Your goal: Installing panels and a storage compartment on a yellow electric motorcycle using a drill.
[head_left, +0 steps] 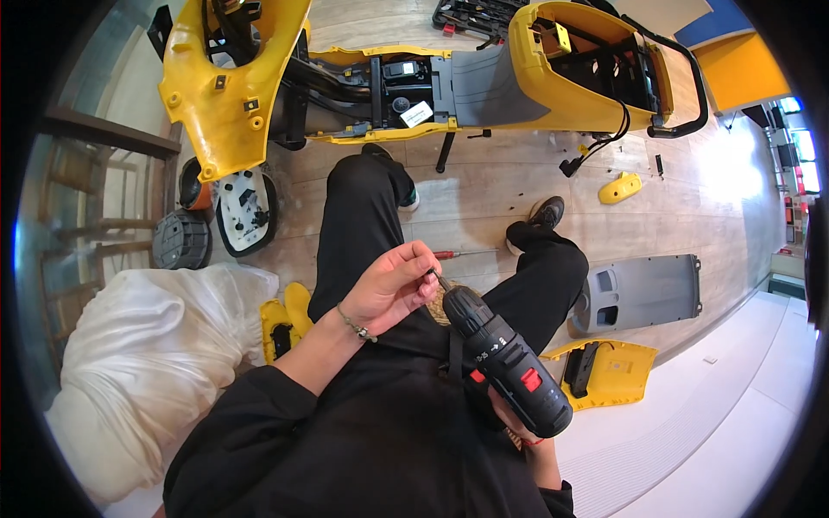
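My right hand (511, 416) is wrapped round the handle of a black cordless drill (505, 363) with red buttons, mostly hidden beneath its body. The drill points up and left, a thin bit in its chuck. At the bit's tip, my left hand (393, 289) pinches a small dark piece, perhaps a screw (433, 272); it is too small to make out surely. Both hands are above my lap. Beyond my knees stands a partly stripped yellow scooter (492, 86), its middle bay showing black parts and cables.
A red-handled screwdriver (449, 255) lies on the floor between my legs. Right of me are a grey panel (652, 293) and a yellow panel (626, 371); a small yellow cover (620, 187) lies farther off. White sheeting (147, 345) bulges at left. An open toolbox (471, 15) sits behind the scooter.
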Motion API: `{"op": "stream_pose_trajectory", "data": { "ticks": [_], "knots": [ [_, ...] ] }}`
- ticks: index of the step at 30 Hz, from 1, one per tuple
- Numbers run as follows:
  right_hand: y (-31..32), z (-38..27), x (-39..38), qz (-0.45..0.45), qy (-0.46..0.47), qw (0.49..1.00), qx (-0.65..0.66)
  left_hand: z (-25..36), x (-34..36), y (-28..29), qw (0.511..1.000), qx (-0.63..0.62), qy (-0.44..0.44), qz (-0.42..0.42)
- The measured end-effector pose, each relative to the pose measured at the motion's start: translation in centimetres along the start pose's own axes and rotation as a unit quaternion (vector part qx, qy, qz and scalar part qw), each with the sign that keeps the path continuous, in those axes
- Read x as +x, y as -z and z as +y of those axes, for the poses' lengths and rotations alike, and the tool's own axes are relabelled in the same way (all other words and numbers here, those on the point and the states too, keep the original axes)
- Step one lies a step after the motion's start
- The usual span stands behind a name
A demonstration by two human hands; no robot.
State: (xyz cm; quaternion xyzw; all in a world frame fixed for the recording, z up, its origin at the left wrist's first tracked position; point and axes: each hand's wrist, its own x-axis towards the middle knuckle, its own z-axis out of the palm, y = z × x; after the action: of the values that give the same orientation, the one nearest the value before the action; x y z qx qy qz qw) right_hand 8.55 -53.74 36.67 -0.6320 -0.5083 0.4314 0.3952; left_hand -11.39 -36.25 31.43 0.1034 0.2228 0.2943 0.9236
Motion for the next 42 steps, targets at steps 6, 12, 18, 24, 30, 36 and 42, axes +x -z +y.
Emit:
{"op": "stream_pose_trajectory", "data": {
  "ticks": [6,12,18,24,30,36,42],
  "knots": [
    [0.2,0.9,-0.4,-0.001,0.077,0.994,-0.074,-0.3,0.3,0.0,1.0,-0.01,-0.015,0.002],
    [0.1,0.1,0.1,0.002,0.057,0.998,-0.019,-0.7,0.5,0.2,0.999,-0.007,-0.028,0.02],
    [0.1,0.2,0.4,0.006,0.11,0.99,-0.09,-0.8,0.7,0.2,0.999,-0.008,-0.024,0.022],
    [0.0,3.7,-2.0,-0.043,-0.014,0.991,-0.123,-0.7,0.9,-0.6,1.0,-0.001,-0.006,0.015],
    [-1.0,0.8,-0.2,-0.014,-0.076,0.991,0.109,-1.4,1.1,-0.6,0.998,0.011,-0.018,0.056],
    [-2.3,0.7,0.6,0.013,-0.016,0.999,0.029,-1.9,2.4,-1.0,0.993,-0.012,-0.005,0.118],
    [-2.4,0.7,1.8,0.048,0.079,0.993,-0.07,-1.6,3.3,-1.0,0.985,-0.054,0.006,0.166]
  ]
}}
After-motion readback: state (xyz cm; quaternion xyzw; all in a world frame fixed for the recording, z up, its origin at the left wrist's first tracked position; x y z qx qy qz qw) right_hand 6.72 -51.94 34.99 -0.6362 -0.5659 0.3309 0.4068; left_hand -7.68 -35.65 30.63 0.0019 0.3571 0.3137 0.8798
